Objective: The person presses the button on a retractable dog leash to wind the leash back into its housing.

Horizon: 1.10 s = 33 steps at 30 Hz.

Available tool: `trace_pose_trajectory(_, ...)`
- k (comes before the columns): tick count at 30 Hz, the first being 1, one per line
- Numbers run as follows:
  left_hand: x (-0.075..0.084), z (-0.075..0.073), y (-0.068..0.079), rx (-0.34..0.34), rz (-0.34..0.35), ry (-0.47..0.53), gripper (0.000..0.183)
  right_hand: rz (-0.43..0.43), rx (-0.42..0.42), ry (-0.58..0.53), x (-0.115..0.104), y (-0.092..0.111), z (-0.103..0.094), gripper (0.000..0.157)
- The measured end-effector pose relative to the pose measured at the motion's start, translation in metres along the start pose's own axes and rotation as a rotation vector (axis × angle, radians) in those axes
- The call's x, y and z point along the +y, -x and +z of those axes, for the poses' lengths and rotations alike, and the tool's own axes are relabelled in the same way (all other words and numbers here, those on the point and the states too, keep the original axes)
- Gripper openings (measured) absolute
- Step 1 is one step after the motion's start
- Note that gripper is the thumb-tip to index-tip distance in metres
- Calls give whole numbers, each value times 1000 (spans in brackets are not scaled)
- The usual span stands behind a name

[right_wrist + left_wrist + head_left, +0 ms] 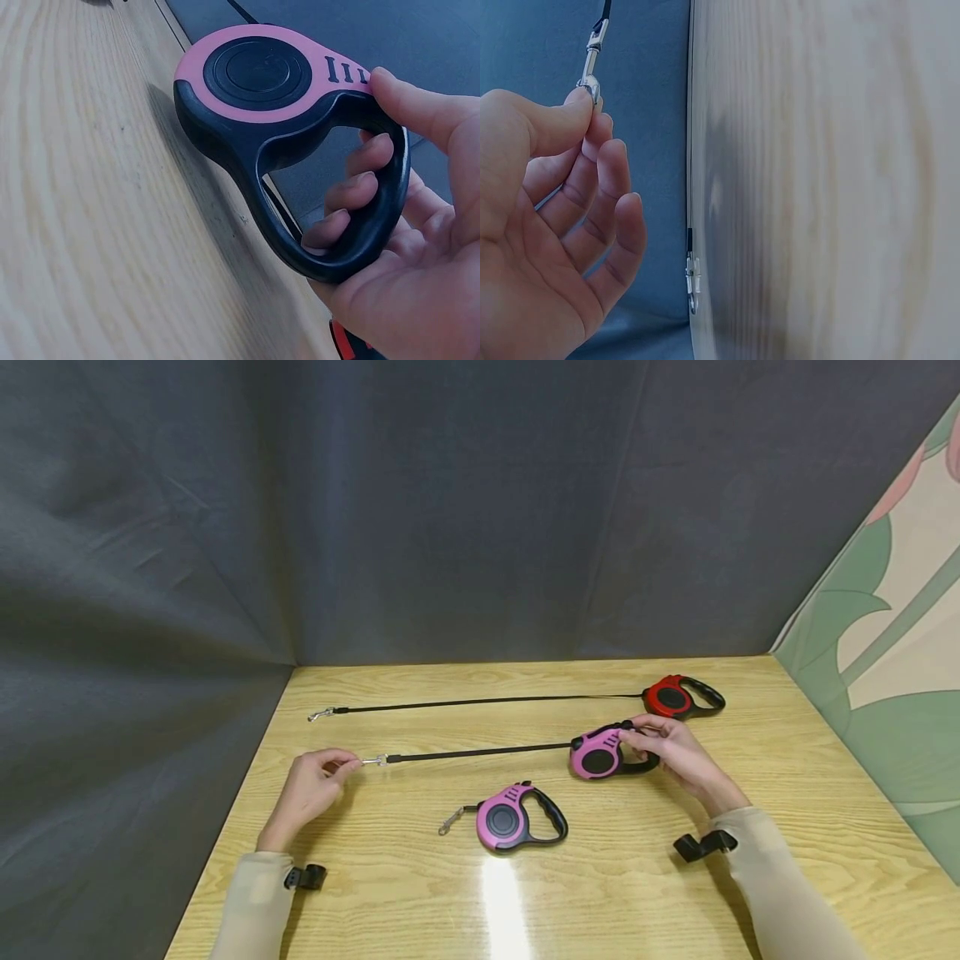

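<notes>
My right hand (671, 753) grips the black loop handle of a pink retractable dog leash (259, 71), fingers curled through the loop and thumb at its top. A black strap (480, 752) runs leftward out of this leash, pulled out nearly straight. At the strap's far end, the thumb and fingertips of my left hand (315, 785) pinch a silver snap hook (591, 64). In the left wrist view, hook and strap are raised off the wood. Nearer me, between the hands, lies a second pink leash (503, 820) with its hook (450, 822) close to the case.
Behind the held leash, a red retractable leash (670, 697) lies on the wooden table (600, 893), its strap drawn out leftward to a hook (321, 714). Dark cloth (450, 527) hangs at the back and left. A floral panel (885, 635) borders the right edge.
</notes>
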<state>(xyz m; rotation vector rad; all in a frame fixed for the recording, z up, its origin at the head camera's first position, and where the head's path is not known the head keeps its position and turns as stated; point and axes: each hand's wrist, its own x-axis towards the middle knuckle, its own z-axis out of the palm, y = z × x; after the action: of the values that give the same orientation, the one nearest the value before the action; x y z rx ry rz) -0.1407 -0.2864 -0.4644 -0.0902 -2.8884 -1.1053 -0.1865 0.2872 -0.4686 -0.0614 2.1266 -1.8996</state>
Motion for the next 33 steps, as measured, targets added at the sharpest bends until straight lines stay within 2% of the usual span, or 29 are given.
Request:
trace_pose_trajectory(7, 3, 2, -1, -11, -12, 20, 13, 8, 1, -1, 1, -1, 0, 8)
trace_pose_trajectory(18, 3, 6, -1, -10, 8, 12, 12, 31, 10, 46, -2, 0, 2, 13)
trace_pose_trajectory(33, 7, 8, -3, -34, 22, 1, 13, 38, 3, 58, -2, -3, 6, 12)
